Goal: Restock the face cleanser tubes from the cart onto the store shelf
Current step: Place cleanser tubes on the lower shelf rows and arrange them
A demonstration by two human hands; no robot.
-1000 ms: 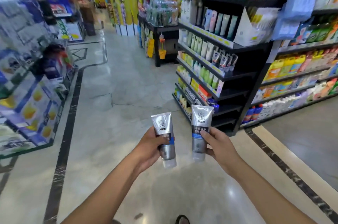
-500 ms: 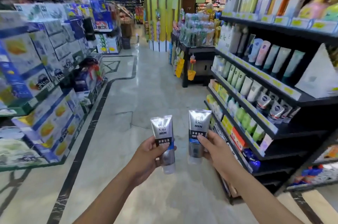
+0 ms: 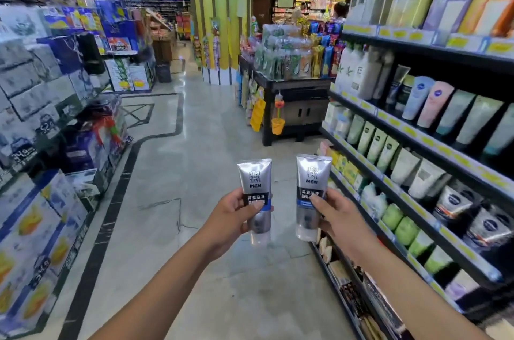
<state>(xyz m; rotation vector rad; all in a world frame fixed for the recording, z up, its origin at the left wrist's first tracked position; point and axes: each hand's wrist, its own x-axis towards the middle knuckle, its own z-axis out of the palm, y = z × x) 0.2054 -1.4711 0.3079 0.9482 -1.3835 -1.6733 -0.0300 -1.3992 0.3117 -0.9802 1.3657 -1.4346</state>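
Head view: left hand (image 3: 229, 218) grips left tube (image 3: 254, 181), right hand (image 3: 340, 218) pinches right tube (image 3: 313, 175) (caps down); I fear low holds letting one tip against the shelf (image 3: 404, 196) edge.

Glossy silver plastic tubes (image 3: 254, 181); polished stone floor (image 3: 211, 145); black matt shelf (image 3: 417, 142).

"MEN" on both silver tubes (image 3: 255, 186).
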